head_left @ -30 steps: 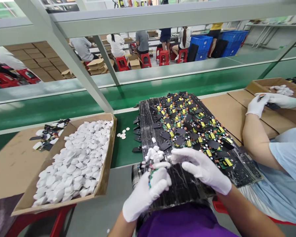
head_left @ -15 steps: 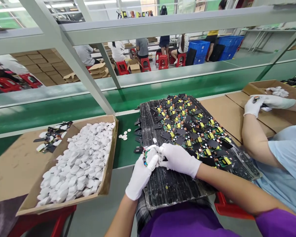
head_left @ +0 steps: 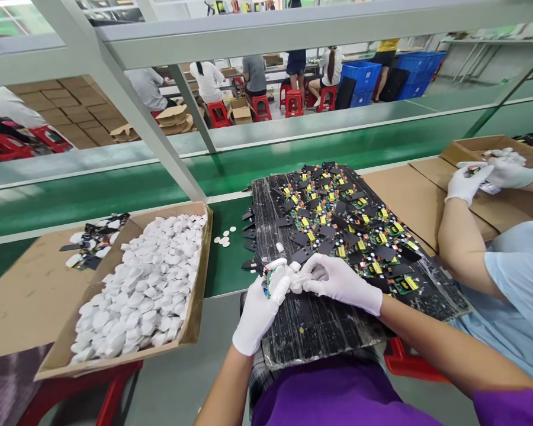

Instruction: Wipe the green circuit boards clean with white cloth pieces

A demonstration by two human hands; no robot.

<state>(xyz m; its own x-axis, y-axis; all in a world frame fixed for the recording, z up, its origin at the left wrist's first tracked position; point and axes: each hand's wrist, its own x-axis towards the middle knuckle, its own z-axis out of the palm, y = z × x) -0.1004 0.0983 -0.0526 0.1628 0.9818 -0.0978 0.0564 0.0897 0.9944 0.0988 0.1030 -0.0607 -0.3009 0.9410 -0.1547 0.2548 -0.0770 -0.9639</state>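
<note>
My left hand (head_left: 258, 316), in a white glove, is closed around a small green circuit board (head_left: 269, 285). White round pads (head_left: 296, 280) lie against the board and between my two hands. Gloved as well, my right hand (head_left: 344, 284) has its fingertips pinched at the right side of these pads; the exact grip is partly hidden. Both hands are over the near left part of a black board (head_left: 311, 337). Rows of circuit boards (head_left: 337, 236) with yellow parts and black plates cover its upper and right portions. A single white pad (head_left: 279, 247) lies just beyond my left hand.
A cardboard tray (head_left: 199, 284) heaped with white pads (head_left: 137, 290) stands to the left. Farther left are assembled boards (head_left: 93, 242) on cardboard. Loose discs (head_left: 224, 239) dot the green bench. At right, a co-worker's gloved hands (head_left: 471, 180) hold a part. A metal frame post (head_left: 151, 118) rises ahead.
My right hand has drawn slightly right, its fingers now more curled at the pads. The left hand still holds the circuit board. The view has shifted a little.
</note>
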